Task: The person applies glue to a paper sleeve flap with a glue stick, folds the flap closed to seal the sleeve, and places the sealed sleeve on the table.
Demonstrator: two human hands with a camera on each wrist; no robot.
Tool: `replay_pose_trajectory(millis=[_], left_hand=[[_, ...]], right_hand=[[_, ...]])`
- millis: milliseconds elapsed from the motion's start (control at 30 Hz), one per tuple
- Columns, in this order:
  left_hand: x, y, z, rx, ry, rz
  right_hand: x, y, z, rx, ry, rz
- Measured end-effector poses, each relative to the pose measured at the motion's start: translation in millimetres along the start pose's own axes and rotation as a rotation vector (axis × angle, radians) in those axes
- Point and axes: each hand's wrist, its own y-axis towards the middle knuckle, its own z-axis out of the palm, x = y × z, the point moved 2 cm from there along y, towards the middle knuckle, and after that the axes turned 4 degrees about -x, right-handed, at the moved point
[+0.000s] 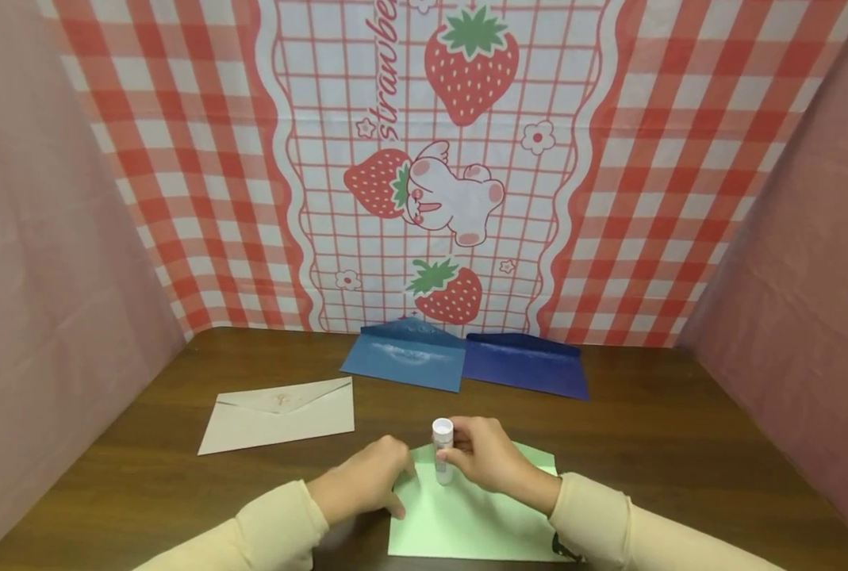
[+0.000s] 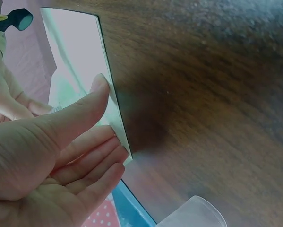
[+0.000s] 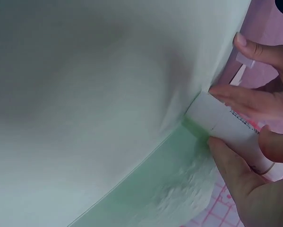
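A light green envelope (image 1: 481, 519) lies on the brown table with its flap (image 3: 179, 184) unfolded away from the person. Whitish smears mark that flap in the right wrist view. My right hand (image 1: 491, 458) grips a white glue stick (image 1: 443, 448) between thumb and fingers, held nearly upright with its lower end at the flap's left part. My left hand (image 1: 368, 480) rests at the envelope's left edge. Its thumb and fairly straight fingers touch the paper there, as the left wrist view shows (image 2: 91, 137).
Farther back lie a blue envelope (image 1: 412, 361) with whitish smears and a dark blue envelope (image 1: 527, 369), both with flaps up. A beige envelope (image 1: 281, 420), its flap folded down, lies at the left. A strawberry-patterned cloth (image 1: 431, 159) hangs behind the table.
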Motion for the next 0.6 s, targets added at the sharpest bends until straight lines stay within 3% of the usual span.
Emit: replay_pose_trajectory(millis=[600], left_hand=[[4.0,3.1,1.5,0.028,-0.058,0.004]], right_hand=[[-25,-35.5,-39,-0.073,-0.037,0.062]])
